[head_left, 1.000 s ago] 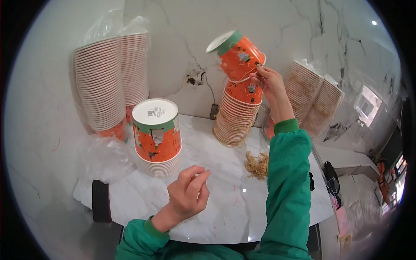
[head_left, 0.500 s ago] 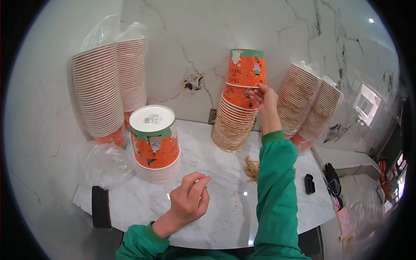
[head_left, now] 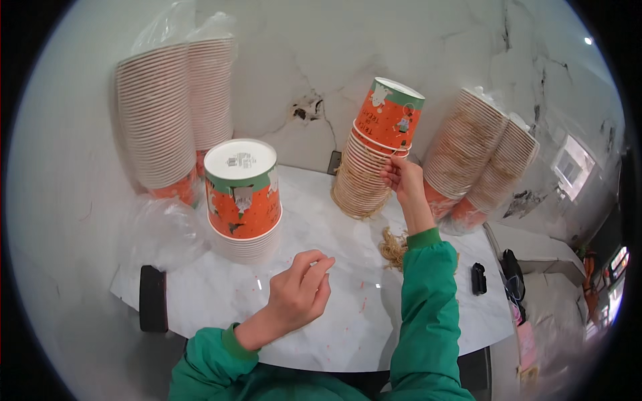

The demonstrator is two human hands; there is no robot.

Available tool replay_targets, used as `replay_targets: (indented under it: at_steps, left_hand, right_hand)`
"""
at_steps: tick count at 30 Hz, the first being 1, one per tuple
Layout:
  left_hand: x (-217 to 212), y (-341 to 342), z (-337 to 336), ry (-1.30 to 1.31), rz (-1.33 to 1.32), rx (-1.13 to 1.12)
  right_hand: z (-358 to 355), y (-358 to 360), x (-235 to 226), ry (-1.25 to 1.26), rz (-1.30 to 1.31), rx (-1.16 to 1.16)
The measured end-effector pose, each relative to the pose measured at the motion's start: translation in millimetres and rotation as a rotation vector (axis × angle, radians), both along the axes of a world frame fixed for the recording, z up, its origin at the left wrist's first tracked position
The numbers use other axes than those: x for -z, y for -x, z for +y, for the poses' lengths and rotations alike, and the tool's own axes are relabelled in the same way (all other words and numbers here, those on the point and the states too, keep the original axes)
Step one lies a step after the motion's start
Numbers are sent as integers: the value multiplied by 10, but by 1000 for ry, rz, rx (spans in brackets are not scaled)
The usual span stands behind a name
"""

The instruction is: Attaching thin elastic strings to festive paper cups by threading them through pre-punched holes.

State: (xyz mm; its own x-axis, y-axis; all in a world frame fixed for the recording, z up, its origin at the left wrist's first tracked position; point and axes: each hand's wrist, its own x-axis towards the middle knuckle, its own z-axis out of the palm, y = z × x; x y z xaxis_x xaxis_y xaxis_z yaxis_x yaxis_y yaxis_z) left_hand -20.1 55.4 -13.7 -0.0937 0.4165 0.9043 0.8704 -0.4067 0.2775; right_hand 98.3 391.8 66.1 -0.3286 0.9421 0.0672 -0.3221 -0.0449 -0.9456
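An orange and green paper cup (head_left: 391, 113) sits upside down, tilted, on top of a leaning stack of cups (head_left: 358, 184) at the back of the white marble table (head_left: 348, 327). My right hand (head_left: 401, 177) is raised to that stack, its fingers closed on the top cup's lower rim. My left hand (head_left: 297, 294) hovers low over the table's front, fingers loosely curled and holding nothing. A short stack of upside-down orange cups (head_left: 242, 187) stands just beyond it.
Tall cup stacks in clear plastic (head_left: 157, 127) lean on the wall at the left, and more stacks (head_left: 475, 160) at the right. A tan pile of rubber bands (head_left: 394, 246), a small black object (head_left: 478, 279), crumpled plastic (head_left: 164, 230) and a black pad (head_left: 152, 297) lie about.
My right hand set the orange cup upside down onto the leaning stack, then slid down to its rim. My left hand stayed in place.
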Motion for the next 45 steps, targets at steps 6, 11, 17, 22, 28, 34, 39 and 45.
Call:
replay_targets:
  at_steps: [6,11,17,22,28,34,39,45]
  left_hand:
    - [-37,-19,-2,15,35,30]
    - [-19,-36,-6,36,41,44]
    - [14,-69,38,31,46,63]
    - [49,-60,-60,82,61,78]
    - [62,-63,-15,32,115,64]
    - [252,32,98,192,190,-61]
    - [325,24,163,295,249,-149]
    - [292,206,121,459,62,-402]
  right_hand:
    - [-227,12,79,-160,-30,104]
    - [-235,138,247,-840,-415,317]
    - [-240,389,360,-1230,-918,340]
    - [-865,662,312,-923,-809,-384]
    - [-1557,856,-141,-1336,-439,-8]
    - [-2023,1320,-279,-1762,-481,21]
    - [-1845,1402,-312,-1531,-431,-144]
    - [-1546,1226,-390,-1224,-255,-243]
